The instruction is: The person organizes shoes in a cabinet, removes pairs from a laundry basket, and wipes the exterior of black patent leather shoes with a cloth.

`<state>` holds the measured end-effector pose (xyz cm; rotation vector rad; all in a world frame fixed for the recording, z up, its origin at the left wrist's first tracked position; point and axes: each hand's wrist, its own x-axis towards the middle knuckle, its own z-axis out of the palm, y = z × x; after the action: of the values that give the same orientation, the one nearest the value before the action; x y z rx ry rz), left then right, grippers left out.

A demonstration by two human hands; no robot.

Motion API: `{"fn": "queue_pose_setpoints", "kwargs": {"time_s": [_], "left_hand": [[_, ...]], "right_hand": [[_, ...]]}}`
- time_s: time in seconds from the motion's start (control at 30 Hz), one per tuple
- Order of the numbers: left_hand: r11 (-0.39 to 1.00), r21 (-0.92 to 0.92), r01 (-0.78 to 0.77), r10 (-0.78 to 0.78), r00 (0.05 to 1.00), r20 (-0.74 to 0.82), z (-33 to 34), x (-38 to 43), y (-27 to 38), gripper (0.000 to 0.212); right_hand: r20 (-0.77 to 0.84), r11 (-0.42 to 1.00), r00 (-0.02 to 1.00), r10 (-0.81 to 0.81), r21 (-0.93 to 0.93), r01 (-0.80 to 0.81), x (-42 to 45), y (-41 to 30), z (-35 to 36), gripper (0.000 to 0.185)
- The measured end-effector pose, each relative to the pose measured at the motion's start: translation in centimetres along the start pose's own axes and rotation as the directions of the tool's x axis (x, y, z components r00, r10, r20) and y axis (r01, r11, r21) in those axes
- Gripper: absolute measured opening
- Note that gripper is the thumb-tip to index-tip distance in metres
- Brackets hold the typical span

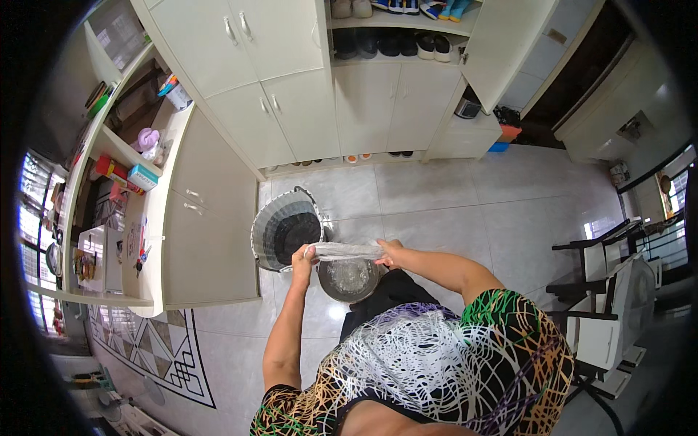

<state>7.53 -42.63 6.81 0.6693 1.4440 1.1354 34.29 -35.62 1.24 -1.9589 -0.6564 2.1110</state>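
A pale, wet-looking cloth (pixel 348 251) is stretched lengthwise between my two hands. My left hand (pixel 301 258) grips one end, close to the rim of a tall basket-like bucket (pixel 260 231). The other end is in my right hand (pixel 389 253). Below the cloth stands a round metal basin (pixel 349 297) with water (pixel 349 277) in it, bubbly on the surface. Dark contents (pixel 294 234), perhaps cloth or dark water, lie inside the bucket. The cloth hides part of the basin's far rim.
White cabinets (pixel 294 120) line the far side, with shoes (pixel 433 46) on open shelves. At left is a counter (pixel 177 147) with scissors (pixel 143 255) and boxes. Black-and-white chairs (pixel 597 327) stand at right. The grey tiled floor (pixel 431 185) looks wet beside the bucket.
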Motion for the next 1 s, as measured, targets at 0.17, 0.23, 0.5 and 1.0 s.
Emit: {"fn": "queue_pose_setpoints", "kwargs": {"time_s": [0.17, 0.23, 0.5, 1.0], "left_hand": [[0.974, 0.031, -0.222, 0.218, 0.969, 0.114, 5.7, 1.8, 3.2, 0.02], [0.971, -0.024, -0.239, 0.238, 0.948, 0.21, 12.7, 0.9, 6.7, 0.017], [0.935, 0.065, -0.347, 0.31, 0.895, 0.322, 23.5, -0.1, 7.6, 0.019], [0.987, 0.159, -0.018, -0.135, 0.439, 0.888, 41.1, -3.0, 12.6, 0.031]], "right_hand": [[0.041, 0.948, 0.993, 0.111, 0.297, -0.119, 0.7, -1.5, -1.8, 0.044], [-0.001, 0.946, 0.994, 0.11, 0.306, -0.105, 2.6, -0.6, -5.3, 0.038], [-0.321, 0.886, 0.946, -0.053, -0.452, -0.104, -3.5, -2.3, -4.0, 0.048], [0.632, 0.672, 0.682, -0.367, -0.327, 0.665, -6.5, -5.7, -24.8, 0.038]]}}
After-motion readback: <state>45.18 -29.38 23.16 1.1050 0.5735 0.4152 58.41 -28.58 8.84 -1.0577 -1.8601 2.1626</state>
